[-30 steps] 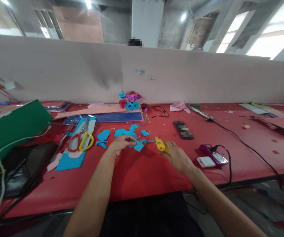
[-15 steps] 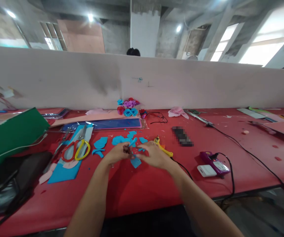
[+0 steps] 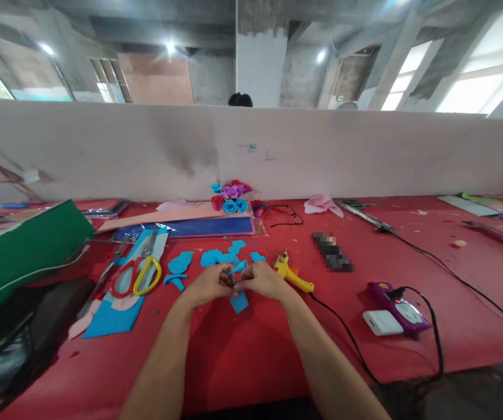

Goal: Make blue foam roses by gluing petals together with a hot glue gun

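Note:
My left hand [image 3: 210, 284] and my right hand [image 3: 262, 280] meet above the red table, fingertips closed together. Between them they pinch a small rolled piece of blue crepe paper [image 3: 239, 266], mostly covered by the fingers. Just below the fingertips is a blue paper square [image 3: 240, 302]; whether it is held or lies on the table I cannot tell. Beyond the hands are loose blue paper petals [image 3: 212, 257], and more petals [image 3: 180, 262] lie left of my left hand. A yellow glue gun [image 3: 293, 275] rests right of my right hand.
Scissors [image 3: 146, 275] with red and yellow handles lie on blue paper [image 3: 114, 318] at left. Paper flowers [image 3: 233, 192] stand near the white partition [image 3: 321, 151]. A purple power strip [image 3: 411, 312] with a white plug, a pixelated dark object [image 3: 334, 252] and cables are at right.
My right hand's fingers, spread before, have closed in to a pinch against my left hand's fingertips. The view has shifted slightly, while the things on the table stay in place.

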A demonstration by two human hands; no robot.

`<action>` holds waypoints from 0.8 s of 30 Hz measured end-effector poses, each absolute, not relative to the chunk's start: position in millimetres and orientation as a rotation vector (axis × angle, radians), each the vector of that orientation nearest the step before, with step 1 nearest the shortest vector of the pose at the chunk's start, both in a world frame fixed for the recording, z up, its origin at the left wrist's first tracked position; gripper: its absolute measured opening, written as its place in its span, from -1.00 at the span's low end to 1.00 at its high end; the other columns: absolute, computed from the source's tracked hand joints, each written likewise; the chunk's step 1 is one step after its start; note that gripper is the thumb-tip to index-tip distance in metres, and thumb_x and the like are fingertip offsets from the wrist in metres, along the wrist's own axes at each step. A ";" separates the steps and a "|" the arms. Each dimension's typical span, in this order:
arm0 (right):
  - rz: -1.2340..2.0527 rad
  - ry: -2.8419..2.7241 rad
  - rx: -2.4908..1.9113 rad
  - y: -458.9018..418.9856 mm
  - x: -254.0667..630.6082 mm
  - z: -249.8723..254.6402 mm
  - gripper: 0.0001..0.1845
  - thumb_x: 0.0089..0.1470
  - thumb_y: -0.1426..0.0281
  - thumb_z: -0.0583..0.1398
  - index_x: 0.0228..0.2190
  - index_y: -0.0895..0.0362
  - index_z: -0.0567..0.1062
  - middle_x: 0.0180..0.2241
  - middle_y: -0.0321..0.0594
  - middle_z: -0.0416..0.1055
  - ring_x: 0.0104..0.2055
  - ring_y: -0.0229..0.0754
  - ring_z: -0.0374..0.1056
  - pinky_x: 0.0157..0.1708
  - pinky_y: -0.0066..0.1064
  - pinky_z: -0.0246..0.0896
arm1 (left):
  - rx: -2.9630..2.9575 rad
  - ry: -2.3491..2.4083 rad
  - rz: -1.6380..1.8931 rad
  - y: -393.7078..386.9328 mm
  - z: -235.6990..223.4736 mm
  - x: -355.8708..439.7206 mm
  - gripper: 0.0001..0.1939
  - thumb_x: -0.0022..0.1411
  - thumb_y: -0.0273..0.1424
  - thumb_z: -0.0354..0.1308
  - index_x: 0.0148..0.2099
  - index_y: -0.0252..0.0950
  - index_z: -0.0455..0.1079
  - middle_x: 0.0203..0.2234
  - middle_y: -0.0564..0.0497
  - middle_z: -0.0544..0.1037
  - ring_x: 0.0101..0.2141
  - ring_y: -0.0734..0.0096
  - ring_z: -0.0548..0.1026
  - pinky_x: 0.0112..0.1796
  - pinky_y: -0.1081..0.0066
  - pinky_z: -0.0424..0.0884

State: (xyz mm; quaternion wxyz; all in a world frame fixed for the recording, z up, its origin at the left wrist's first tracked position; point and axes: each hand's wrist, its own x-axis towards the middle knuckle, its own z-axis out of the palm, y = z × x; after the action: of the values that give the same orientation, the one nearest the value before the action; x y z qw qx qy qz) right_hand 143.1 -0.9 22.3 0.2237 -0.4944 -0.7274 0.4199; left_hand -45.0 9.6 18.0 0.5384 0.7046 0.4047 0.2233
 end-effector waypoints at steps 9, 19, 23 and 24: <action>1.081 -1.919 -1.322 -6.5 143.3 19.5 -0.84 -0.05 0.36 0.27 -0.56 0.18 0.56 -0.66 -0.40 0.27 -0.56 -0.37 0.11 -0.53 -0.49 -0.07 | 1.641 0.996 0.607 7.0 18.1 -43.5 -0.67 -0.08 -0.40 0.27 -0.24 -0.27 0.26 -0.45 0.08 0.46 -0.41 0.42 0.45 -0.39 0.44 0.32; 0.969 -1.815 -1.333 -5.7 140.3 14.8 -0.82 -0.02 0.29 0.25 -0.50 0.13 0.60 -0.64 -0.38 0.34 -0.53 -0.32 0.21 -0.50 -0.48 0.02 | 1.597 1.023 0.745 9.6 17.9 -44.8 -0.74 -0.04 -0.38 0.25 -0.27 -0.29 0.29 -0.38 0.01 0.49 -0.37 0.41 0.45 -0.36 0.43 0.31; 1.200 -1.700 -1.252 -5.9 138.9 13.4 -0.80 -0.15 0.32 0.33 -0.39 0.12 0.60 -0.50 -0.30 0.49 -0.41 -0.23 0.39 -0.43 -0.46 0.20 | 1.623 1.014 0.746 10.4 16.3 -45.4 -0.75 -0.03 -0.37 0.24 -0.27 -0.29 0.31 -0.37 0.00 0.50 -0.36 0.38 0.47 -0.33 0.41 0.34; 1.242 -1.678 -1.246 -6.0 138.5 13.2 -0.78 -0.19 0.37 0.35 -0.38 0.13 0.60 -0.48 -0.29 0.50 -0.39 -0.21 0.41 -0.41 -0.45 0.23 | 1.632 1.011 0.745 10.6 15.8 -45.7 -0.75 -0.03 -0.37 0.24 -0.26 -0.29 0.31 -0.36 -0.01 0.50 -0.35 0.38 0.47 -0.33 0.40 0.35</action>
State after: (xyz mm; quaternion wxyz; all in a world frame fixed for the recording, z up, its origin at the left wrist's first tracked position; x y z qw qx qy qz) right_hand 138.5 -6.0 13.2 0.3476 -0.4805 -0.6472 0.4790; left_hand -45.7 10.6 15.8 0.5151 0.6794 0.4208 0.3099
